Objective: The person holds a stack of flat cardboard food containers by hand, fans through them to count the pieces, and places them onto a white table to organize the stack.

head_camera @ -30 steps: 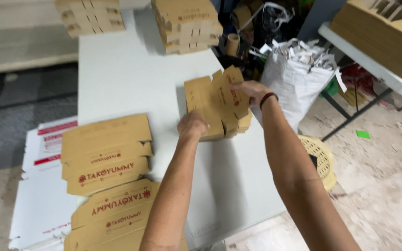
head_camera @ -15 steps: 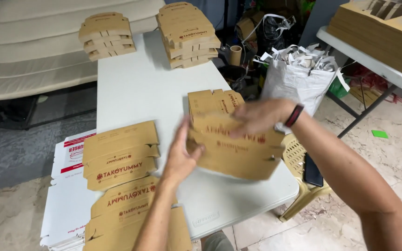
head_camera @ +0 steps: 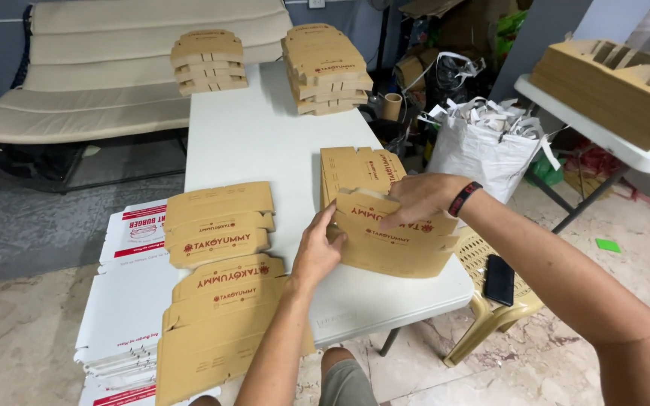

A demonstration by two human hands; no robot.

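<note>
Right now both hands are on a flat brown cardboard box blank (head_camera: 396, 244) at the near right of the white table (head_camera: 265, 143) — the left hand (head_camera: 317, 252) pinches its left edge, the right hand (head_camera: 423, 197) presses fingers flat on top. It lies, seemingly, on another blank (head_camera: 355, 169). Just left sits a stack of blanks (head_camera: 220, 225).

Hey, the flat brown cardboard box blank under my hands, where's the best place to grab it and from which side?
Probably by its two short ends: the cardboard blank lies flat and wide across the white table, left hand already at its left edge, right hand pressing on top.
</note>
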